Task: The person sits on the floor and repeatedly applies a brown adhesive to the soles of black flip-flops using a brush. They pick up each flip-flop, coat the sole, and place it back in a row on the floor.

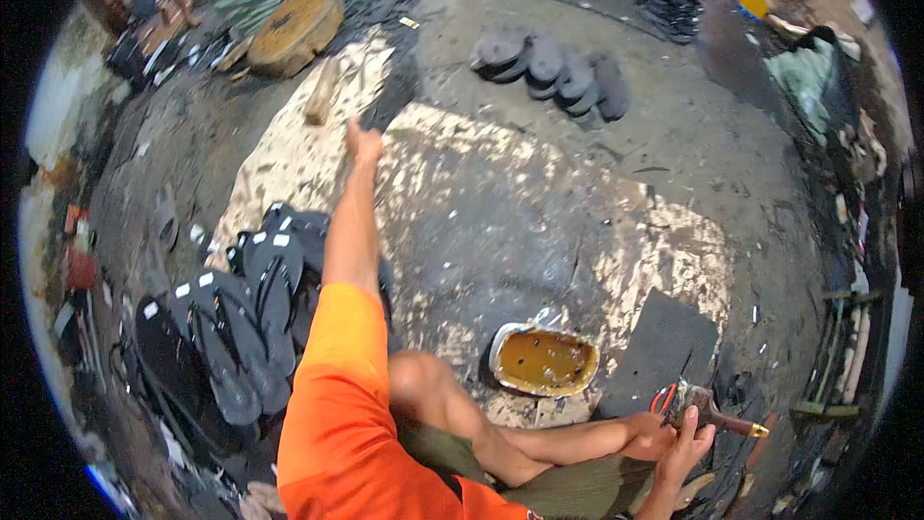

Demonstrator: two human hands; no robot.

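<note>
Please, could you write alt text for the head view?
A seated person holds a brush-like tool in the right hand, while the left hand is held out near a wooden block. A container of amber substance sits before the legs; dark sandals lie at the left.

One wide fisheye view, taken from the person's head, directed downward and forward, right hand [683, 447] shown near, left hand [364, 143] shown farther, far floor [688, 140] included.
</note>
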